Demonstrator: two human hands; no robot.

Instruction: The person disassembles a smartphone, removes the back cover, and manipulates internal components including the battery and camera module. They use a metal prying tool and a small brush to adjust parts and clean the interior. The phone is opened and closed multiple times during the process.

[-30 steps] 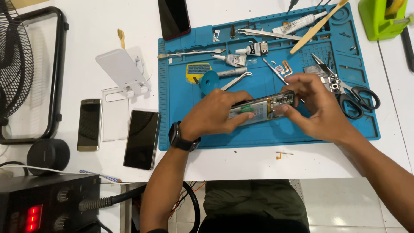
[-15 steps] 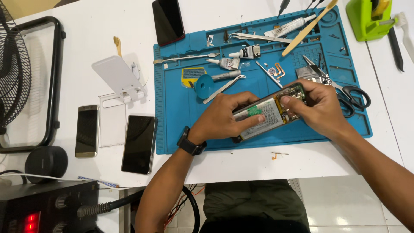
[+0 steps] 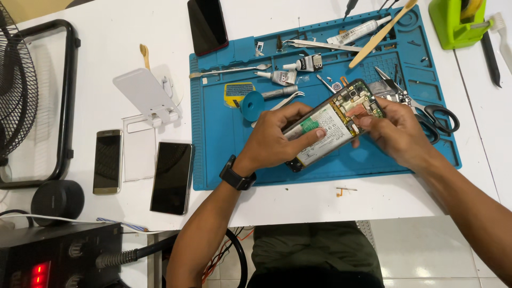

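Table: white top [image 3: 106, 69], smooth, running the whole width; pale tiled floor shows near the right edge.
Fan: black wire guard and frame [image 3: 32, 101] at the far left.
Repair mat: blue silicone work mat [image 3: 224, 165] with moulded compartments along its far edge, lying right of centre.
Hot-air station: black box [image 3: 53, 256] with red digits, near left corner.
Left hand: left hand [image 3: 274, 141] comes in from near, forearm angled up to the right, black wristwatch [image 3: 237, 173] on the wrist; fingers closed around the near-left end of the phone, thumb laid across its battery.
Right hand: right hand [image 3: 397, 133] reaches in from the near right, fingers curled on the phone's far-right end, fingertips pressing on the circuit board.
Opened phone: back-off smartphone [image 3: 333, 125], white battery and green boards exposed, held tilted above the mat's middle between both hands.
Spare phones: dark one [image 3: 172, 177] and gold-edged one [image 3: 108, 161] flat at left; another [image 3: 207, 25] far, at the mat's corner.
Phone stand: white plastic [image 3: 146, 96], left of the mat.
Scissors: black-handled [image 3: 426, 109], just right of the right hand.
Suction cup: blue [image 3: 252, 105], left of the phone.
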